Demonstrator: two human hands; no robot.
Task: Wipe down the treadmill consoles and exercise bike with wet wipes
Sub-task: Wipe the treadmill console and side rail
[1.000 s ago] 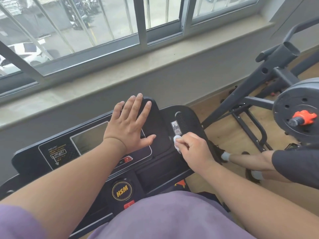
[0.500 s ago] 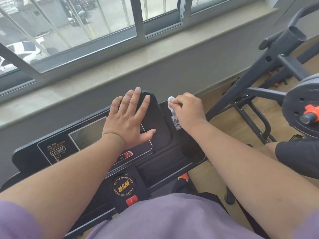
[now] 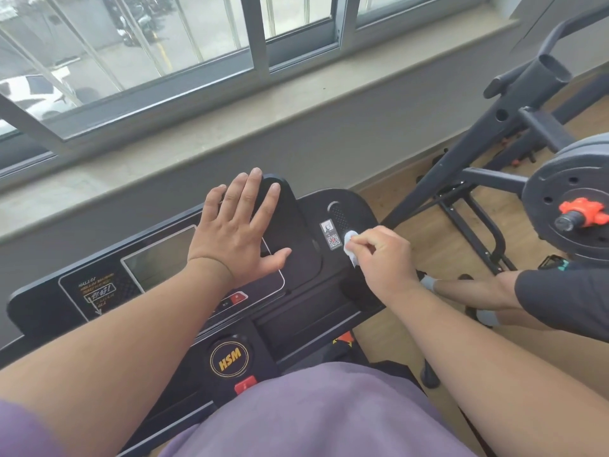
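The black treadmill console [image 3: 296,258] sits below a grey window sill [image 3: 230,127], and serves as the landmark here. At its left end is a sticker with orange lettering [image 3: 95,291], then a dark display screen [image 3: 158,258]. The left hand [image 3: 237,239] lies flat over the console's middle, fingers straight and spread, its grip apart and holding nothing. Near the console's lower edge sits a round HSM badge [image 3: 229,357] with a red button [image 3: 245,384] just below. On the console's right wing, beside a QR-code sticker [image 3: 333,240], the right hand [image 3: 385,258] pinches a white wet wipe [image 3: 351,245] against the surface, grip clamped on it. Right of the console stand a dark exercise frame [image 3: 461,166] and a weight plate [image 3: 566,199] with an orange collar [image 3: 583,209].
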